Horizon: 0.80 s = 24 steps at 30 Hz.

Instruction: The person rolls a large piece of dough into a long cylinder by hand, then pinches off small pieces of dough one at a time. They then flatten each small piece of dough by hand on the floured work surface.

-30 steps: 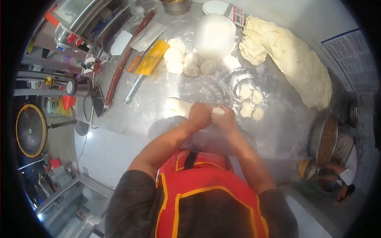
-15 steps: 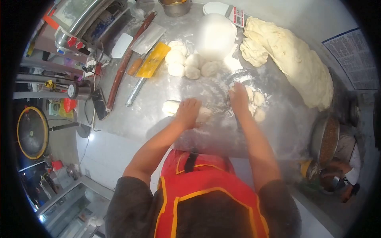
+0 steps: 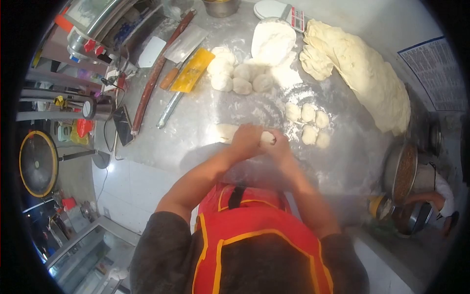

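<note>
My left hand is closed round a roll of dough, whose one end sticks out to its left. The other end shows between my two hands. My right hand pinches that end with thumb and fingers. To the right of my hands lie several small dough pieces on floury metal. Farther back sit several larger round dough balls in a cluster.
Behind the balls is a pile of flour near a scale. A large dough mass lies at right. A yellow scraper, cleaver and long red-brown rod lie left. Another person's arm shows at right.
My right hand has moved from the small dough pieces leftward and nearer to me, onto the dough roll's end. My left hand has shifted slightly right along the roll.
</note>
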Tool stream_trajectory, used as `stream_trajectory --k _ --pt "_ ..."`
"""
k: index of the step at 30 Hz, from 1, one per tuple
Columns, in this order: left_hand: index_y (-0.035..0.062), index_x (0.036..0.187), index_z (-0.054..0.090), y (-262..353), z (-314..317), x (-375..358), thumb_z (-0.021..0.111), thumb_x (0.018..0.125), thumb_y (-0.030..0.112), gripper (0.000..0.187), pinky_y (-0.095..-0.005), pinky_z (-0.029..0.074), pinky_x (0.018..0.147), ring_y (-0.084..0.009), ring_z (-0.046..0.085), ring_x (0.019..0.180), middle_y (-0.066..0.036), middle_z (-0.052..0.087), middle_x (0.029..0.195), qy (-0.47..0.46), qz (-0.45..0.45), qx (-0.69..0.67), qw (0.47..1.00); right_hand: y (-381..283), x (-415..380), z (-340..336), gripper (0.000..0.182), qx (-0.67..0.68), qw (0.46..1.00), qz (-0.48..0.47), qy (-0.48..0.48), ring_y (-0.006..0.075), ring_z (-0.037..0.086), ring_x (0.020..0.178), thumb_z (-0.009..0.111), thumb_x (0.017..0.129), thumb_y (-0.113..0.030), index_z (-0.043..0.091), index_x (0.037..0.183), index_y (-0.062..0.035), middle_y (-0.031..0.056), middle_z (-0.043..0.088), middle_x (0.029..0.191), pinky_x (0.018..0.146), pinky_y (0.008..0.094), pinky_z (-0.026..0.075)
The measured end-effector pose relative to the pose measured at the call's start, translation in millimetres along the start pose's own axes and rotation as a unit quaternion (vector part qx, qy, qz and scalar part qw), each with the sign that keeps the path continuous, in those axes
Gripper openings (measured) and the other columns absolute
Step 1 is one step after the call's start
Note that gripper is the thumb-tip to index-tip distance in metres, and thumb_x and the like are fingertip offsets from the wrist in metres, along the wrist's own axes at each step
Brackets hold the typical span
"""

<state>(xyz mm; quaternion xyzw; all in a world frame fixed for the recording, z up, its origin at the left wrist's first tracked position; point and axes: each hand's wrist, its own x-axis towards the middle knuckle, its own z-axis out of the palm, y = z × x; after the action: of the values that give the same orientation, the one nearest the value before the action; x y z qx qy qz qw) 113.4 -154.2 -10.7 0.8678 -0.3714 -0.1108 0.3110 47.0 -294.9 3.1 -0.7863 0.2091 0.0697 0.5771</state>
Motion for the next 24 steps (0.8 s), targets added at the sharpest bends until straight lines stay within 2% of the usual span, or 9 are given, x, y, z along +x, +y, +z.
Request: stream_trajectory --k 5,9,11,15,17,18,20,21,24 --pt "0.0111 0.081 0.067 5.9 7.8 2.0 0.069 0.067 0.021 0.018 -0.0435 0.046 0.076 -0.032 0.062 0.079 -0.012 0.065 0.076 0.048 0.004 -0.003 0.999 -1.2 -0.6 3.7 0.036 -0.044 0.998 -0.011 0.05 0.0201 0.066 0.075 0.065 0.067 -0.019 0.066 0.099 -0.0015 0.0182 0.067 0.079 0.067 0.0337 0.051" --pt "0.0114 0.075 0.069 7.3 10.1 4.1 0.066 0.068 0.02 0.012 -0.0429 0.049 0.072 -0.0315 0.066 0.075 -0.013 0.067 0.074 -0.046 -0.02 0.063 0.997 -7.2 -3.2 -3.7 0.032 -0.03 0.999 0.037 0.025 0.0189 0.065 0.07 0.065 0.067 -0.018 0.067 0.093 0.0003 0.0154 0.066 0.073 0.064 0.0335 0.05" --pt "0.0109 0.076 0.07 17.2 -1.0 9.6 0.065 0.069 0.021 0.014 -0.0431 0.05 0.071 -0.0314 0.067 0.075 -0.015 0.068 0.076 -0.115 -0.055 0.095 0.987 -3.6 -6.9 -8.2 0.032 0.024 0.998 0.058 0.011 0.0179 0.064 0.072 0.067 0.068 -0.015 0.066 0.096 0.0014 0.0139 0.067 0.078 0.065 0.0319 0.05" --pt "0.0079 0.079 0.07 6.1 5.6 20.8 0.067 0.073 0.032 0.025 -0.0443 0.051 0.071 -0.0315 0.067 0.077 -0.018 0.068 0.079 -0.125 -0.106 0.099 0.982 -30.5 -31.8 -34.3 0.039 0.183 0.975 0.12 -0.022 0.0162 0.063 0.078 0.072 0.07 -0.008 0.063 0.106 0.0025 0.0115 0.068 0.091 0.068 0.0289 0.051" --pt "0.0044 0.086 0.067 -1.6 -6.8 26.9 0.072 0.072 0.036 0.035 -0.0451 0.05 0.075 -0.0326 0.066 0.082 -0.019 0.067 0.083 -0.107 -0.167 0.059 0.978 -51.6 -30.1 -56.0 0.044 0.143 0.986 0.087 0.002 0.0197 0.063 0.086 0.073 0.072 -0.007 0.06 0.114 0.0007 0.0138 0.066 0.1 0.074 0.0313 0.051" --pt "0.0034 0.092 0.065 -5.8 -7.7 24.4 0.074 0.071 0.037 0.041 -0.0447 0.049 0.077 -0.0329 0.064 0.085 -0.02 0.066 0.086 -0.096 -0.138 0.038 0.985 -54.3 -31.0 -62.4 0.046 0.128 0.989 0.074 0.019 0.0214 0.063 0.09 0.073 0.074 -0.007 0.058 0.117 -0.0003 0.015 0.065 0.104 0.077 0.0324 0.051" --pt "0.0014 0.102 0.059 -15.3 -8.6 19.7 0.078 0.068 0.038 0.054 -0.0438 0.047 0.082 -0.0335 0.061 0.092 -0.02 0.063 0.093 -0.064 -0.087 -0.005 0.994 0.0 -9.0 -59.8 0.048 -0.061 0.992 -0.025 0.106 0.0254 0.061 0.099 0.071 0.076 -0.009 0.055 0.121 -0.0022 0.017 0.062 0.11 0.082 0.0361 0.049" --pt "0.0013 0.105 0.056 -16.4 -14.5 15.8 0.079 0.067 0.036 0.056 -0.0435 0.046 0.083 -0.0334 0.059 0.094 -0.019 0.061 0.095 -0.042 -0.078 0.023 0.996 4.9 -0.2 -56.4 0.049 -0.154 0.974 -0.077 0.148 0.0274 0.06 0.103 0.071 0.077 -0.009 0.054 0.123 -0.0032 0.0179 0.06 0.113 0.084 0.0379 0.049" --pt "0.0021 0.11 0.052 -15.9 -26.7 -2.9 0.081 0.065 0.031 0.061 -0.0429 0.043 0.087 -0.033 0.055 0.099 -0.017 0.058 0.099 -0.01 -0.059 0.098 0.993 13.6 6.6 -48.9 0.049 -0.349 0.932 -0.021 0.091 0.0329 0.054 0.113 0.068 0.079 -0.01 0.052 0.124 -0.004 0.0198 0.055 0.122 0.091 0.0398 0.046"
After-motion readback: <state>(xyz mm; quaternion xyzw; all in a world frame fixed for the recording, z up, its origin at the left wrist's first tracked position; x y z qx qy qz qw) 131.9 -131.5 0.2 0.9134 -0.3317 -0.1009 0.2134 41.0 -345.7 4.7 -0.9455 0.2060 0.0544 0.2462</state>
